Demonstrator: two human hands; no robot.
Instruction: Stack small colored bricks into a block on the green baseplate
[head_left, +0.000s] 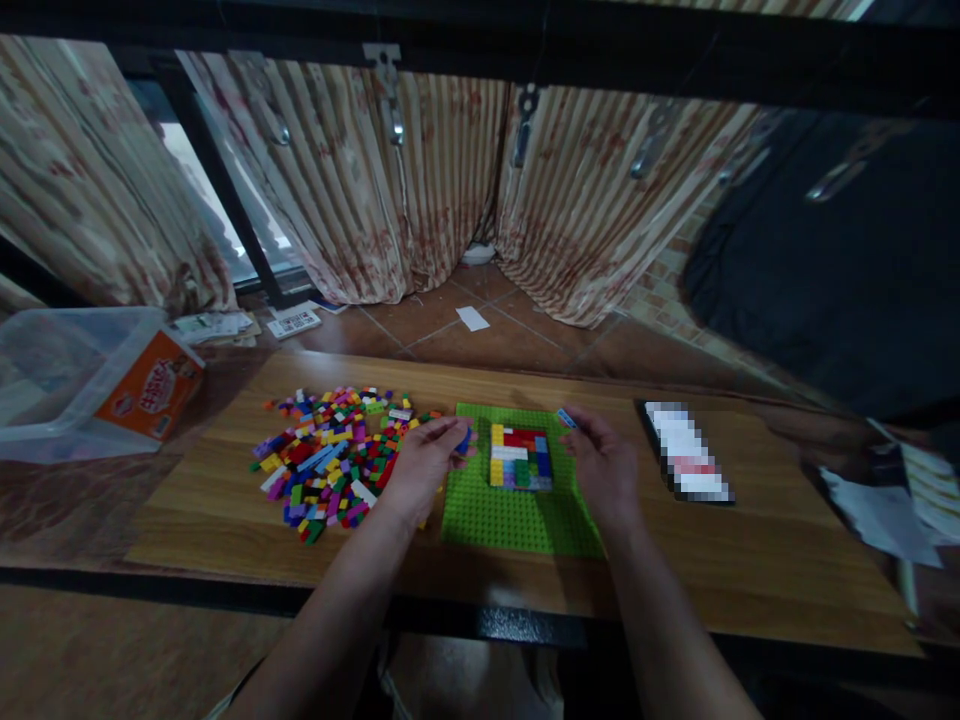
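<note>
A green studded baseplate (495,525) lies on the wooden table, and a low block of multicoloured toy bricks (520,457) is built on it. My left hand (431,455) is over the plate's left edge, its fingers pinched on a dark blue brick (465,438). Over the plate's right side, my right hand (602,458) grips a narrow light blue brick (567,418) by one end, and the other end points up and left. Left of the plate spreads a heap of loose bricks (330,465) in many colours, partly hidden behind my left hand and forearm.
A phone (686,450) with a blurred screen lies on the table (787,540) to the right. At the far left stands a clear plastic bin (75,390) with an orange label. Striped curtains (450,180) hang behind, and papers (885,515) lie beyond the right edge.
</note>
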